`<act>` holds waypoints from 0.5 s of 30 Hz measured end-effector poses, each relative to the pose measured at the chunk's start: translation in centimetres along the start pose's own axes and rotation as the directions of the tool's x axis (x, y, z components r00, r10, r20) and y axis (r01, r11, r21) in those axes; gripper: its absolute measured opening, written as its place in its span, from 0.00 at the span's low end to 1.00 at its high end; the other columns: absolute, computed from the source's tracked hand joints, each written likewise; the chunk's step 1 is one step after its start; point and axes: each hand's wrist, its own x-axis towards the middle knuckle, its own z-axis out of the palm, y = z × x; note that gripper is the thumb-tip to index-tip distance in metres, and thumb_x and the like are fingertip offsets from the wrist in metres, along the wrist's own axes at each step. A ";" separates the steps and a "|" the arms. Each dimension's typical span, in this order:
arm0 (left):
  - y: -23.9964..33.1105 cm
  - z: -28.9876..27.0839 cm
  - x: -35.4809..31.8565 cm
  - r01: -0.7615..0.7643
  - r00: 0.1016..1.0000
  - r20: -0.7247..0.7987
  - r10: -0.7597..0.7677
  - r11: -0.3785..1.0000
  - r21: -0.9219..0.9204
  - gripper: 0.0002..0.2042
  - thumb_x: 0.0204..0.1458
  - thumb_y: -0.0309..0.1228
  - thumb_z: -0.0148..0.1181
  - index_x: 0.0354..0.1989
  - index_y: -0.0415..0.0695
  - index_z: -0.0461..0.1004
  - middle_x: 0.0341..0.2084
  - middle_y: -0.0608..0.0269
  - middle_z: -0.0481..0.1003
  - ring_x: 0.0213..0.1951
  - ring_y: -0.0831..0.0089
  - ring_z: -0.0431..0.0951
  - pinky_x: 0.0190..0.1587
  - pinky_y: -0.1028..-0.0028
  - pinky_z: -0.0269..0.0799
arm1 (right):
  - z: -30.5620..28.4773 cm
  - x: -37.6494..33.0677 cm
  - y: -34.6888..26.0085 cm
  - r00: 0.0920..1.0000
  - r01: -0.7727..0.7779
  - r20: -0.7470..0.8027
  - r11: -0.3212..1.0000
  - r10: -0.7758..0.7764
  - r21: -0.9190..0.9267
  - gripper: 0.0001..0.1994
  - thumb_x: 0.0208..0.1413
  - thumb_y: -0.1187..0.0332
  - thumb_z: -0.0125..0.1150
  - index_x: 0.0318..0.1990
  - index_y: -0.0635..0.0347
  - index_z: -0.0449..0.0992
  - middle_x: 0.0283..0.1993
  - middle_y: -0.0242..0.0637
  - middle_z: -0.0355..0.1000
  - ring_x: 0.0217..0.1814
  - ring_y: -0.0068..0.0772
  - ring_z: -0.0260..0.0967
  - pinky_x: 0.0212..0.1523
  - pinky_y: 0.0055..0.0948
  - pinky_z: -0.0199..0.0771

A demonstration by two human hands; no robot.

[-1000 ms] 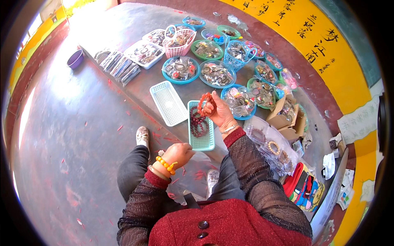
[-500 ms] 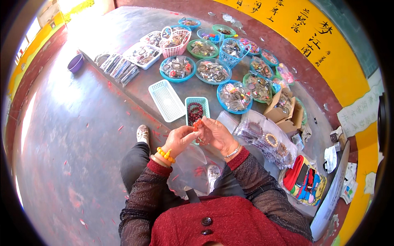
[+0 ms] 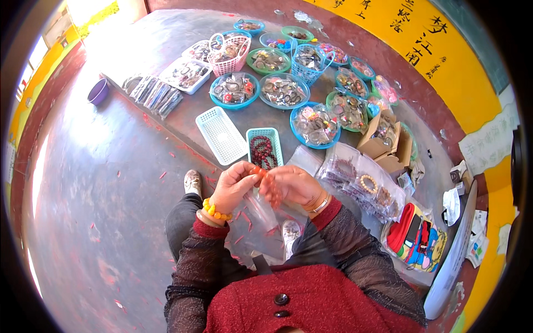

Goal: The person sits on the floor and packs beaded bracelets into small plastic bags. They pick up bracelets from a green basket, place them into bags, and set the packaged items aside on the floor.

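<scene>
Drawn back from above the mint basket, the orange bead bracelet hangs before its near edge, pinched by left hand and right hand (probably light, limp, slick; best held across several beads).

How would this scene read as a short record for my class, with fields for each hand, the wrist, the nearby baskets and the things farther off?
Left hand: fingers on the orange beads
Right hand: holding the same beads
Left wrist: yellow bracelet
Nearest basket: pale green basket, with dark red beads inside
Beside it, to the left: white basket
Far left: purple bowl on the floor
Farther ahead: pink basket and blue basket, both filled
</scene>
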 end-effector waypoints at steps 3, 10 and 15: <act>-0.3 0.0 -0.2 -0.113 0.993 0.044 0.111 0.993 0.036 0.05 0.55 0.24 0.53 0.38 0.39 0.70 0.30 0.71 0.72 0.31 0.87 0.68 0.35 0.86 0.64 | 0.3 -0.4 -0.6 0.982 -0.088 0.124 0.923 0.144 -0.374 0.15 0.52 0.76 0.50 0.47 0.68 0.74 0.30 0.42 0.75 0.26 0.23 0.73 0.21 0.17 0.70; -0.6 -0.3 0.0 -0.069 0.995 -0.074 0.070 0.997 0.020 0.03 0.53 0.21 0.53 0.35 0.37 0.70 0.26 0.68 0.73 0.27 0.82 0.71 0.33 0.81 0.68 | 2.7 0.3 -0.1 0.979 -0.073 0.152 0.926 0.138 -0.370 0.07 0.54 0.75 0.49 0.40 0.61 0.70 0.33 0.40 0.75 0.14 0.16 0.63 0.14 0.14 0.57; 0.2 -1.1 0.0 -0.164 0.980 -0.113 0.161 0.986 -0.018 0.03 0.52 0.18 0.51 0.33 0.37 0.70 0.25 0.65 0.75 0.28 0.79 0.74 0.33 0.80 0.70 | 0.3 0.6 -1.3 0.996 -0.088 -0.056 0.959 0.076 -0.270 0.07 0.55 0.73 0.49 0.40 0.61 0.71 0.35 0.41 0.75 0.14 0.13 0.58 0.15 0.11 0.53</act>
